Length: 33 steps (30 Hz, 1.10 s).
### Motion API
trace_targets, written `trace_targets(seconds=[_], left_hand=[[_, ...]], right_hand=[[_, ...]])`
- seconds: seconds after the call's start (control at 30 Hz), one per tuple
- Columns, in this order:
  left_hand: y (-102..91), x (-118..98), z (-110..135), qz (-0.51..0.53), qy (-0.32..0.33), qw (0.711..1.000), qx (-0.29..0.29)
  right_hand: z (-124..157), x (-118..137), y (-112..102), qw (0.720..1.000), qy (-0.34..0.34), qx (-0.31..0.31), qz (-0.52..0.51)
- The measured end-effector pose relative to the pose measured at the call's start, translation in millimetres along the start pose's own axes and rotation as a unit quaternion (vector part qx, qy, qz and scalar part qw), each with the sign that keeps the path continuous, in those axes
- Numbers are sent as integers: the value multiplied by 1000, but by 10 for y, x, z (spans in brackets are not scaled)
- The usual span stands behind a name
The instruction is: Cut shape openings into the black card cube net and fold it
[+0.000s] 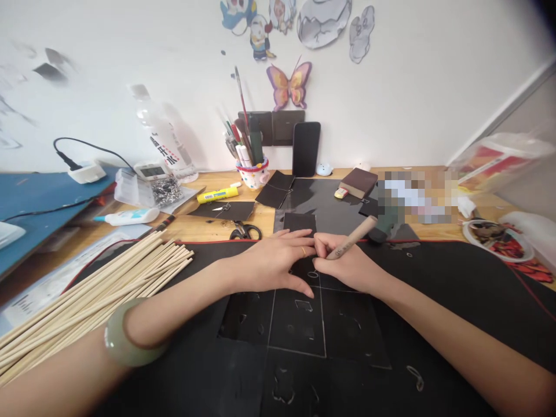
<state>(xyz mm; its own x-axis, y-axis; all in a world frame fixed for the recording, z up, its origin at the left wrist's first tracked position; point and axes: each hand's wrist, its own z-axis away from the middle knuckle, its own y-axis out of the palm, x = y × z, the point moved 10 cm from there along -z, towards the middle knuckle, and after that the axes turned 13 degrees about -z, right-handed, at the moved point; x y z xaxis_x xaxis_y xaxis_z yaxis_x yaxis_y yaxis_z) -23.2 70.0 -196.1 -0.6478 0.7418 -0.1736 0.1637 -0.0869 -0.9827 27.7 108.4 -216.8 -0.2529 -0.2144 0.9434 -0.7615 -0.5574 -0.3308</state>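
My left hand (278,260) lies flat with fingers spread on a black sheet (295,324) marked with pale grid lines and small outlined shapes. My right hand (343,263) grips a light brown pen (354,238) close to the left fingertips. Its tip is hidden behind my fingers, so contact with the sheet cannot be seen. A smaller black paper piece (299,222) lies just beyond my hands. Black-handled scissors (245,230) rest beyond my left wrist.
Wooden sticks (108,289) lie under my left forearm. Behind are a yellow glue stick (217,194), a pen cup (254,172), a phone (306,149), a brown box (358,182) and a leaning bottle (163,136). A bowl (473,234) stands at right on the desk.
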Motion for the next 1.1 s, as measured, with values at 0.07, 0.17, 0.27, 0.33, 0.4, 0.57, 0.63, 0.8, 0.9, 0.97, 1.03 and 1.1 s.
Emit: trace_targets(seconds=[0.07, 0.17, 0.27, 0.33, 0.4, 0.57, 0.63, 0.8, 0.9, 0.97, 1.03, 1.1], left_hand=[[132, -1, -33, 25, 13, 999, 23], [244, 21, -25, 46, 15, 998, 36], [273, 46, -4, 44, 15, 998, 33], [271, 50, -1, 38, 17, 999, 27], [262, 49, -5, 32, 20, 999, 20], [277, 56, -11, 19, 18, 999, 20], [284, 62, -9, 16, 15, 1000, 21], [305, 67, -5, 5, 13, 1000, 24], [309, 69, -7, 7, 15, 1000, 23], [307, 75, -8, 13, 14, 1000, 22], [304, 79, -6, 18, 14, 1000, 21], [299, 81, -2, 23, 12, 999, 21]], right_hand=[[14, 10, -10, 1000, -16, -8, 9], [37, 33, -5, 999, -42, -1, 27], [30, 30, 5, 998, -46, 23, 45], [6, 33, 19, 996, -47, 45, 55], [-18, 51, 50, 994, -55, 73, 53], [-36, 77, 79, 991, -74, 98, 50], [-26, 63, 70, 991, -74, 91, 65], [-23, 19, 34, 989, -64, 60, 116], [-32, 15, 31, 988, -69, 53, 124], [-30, 19, 33, 988, -73, 54, 123], [-23, 19, 28, 989, -73, 53, 121], [-17, 19, 19, 989, -71, 51, 116]])
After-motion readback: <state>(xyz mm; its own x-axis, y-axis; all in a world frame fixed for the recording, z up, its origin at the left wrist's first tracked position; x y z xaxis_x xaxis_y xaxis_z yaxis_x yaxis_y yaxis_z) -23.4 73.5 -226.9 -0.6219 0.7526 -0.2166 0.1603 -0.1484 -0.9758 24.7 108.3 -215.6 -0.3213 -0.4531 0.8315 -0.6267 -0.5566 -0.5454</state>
